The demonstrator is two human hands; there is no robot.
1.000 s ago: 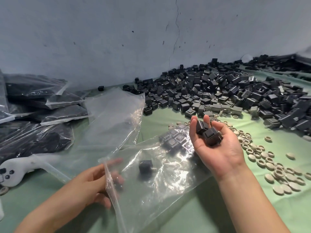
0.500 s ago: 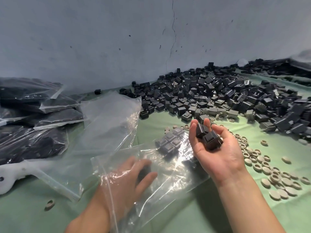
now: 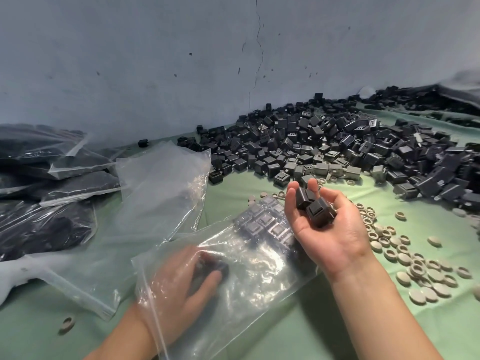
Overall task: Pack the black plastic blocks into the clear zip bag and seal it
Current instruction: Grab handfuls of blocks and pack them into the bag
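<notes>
- Fingers (image 3: 290, 201) of the right hand (image 3: 330, 237) curled upward, cradling two black blocks (image 3: 315, 206) above the bag's far end.
- Left hand (image 3: 179, 279) lay inside the clear bag (image 3: 259, 276) over a loose block (image 3: 213, 266); blur hid whether it gripped.
- Packed blocks (image 3: 262, 222) filled the bag's far end on the green table (image 3: 298, 333).

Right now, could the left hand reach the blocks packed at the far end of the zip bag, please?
Probably yes: the left hand is inside the clear zip bag, and only one loose black block lies between it and the packed blocks.
</notes>
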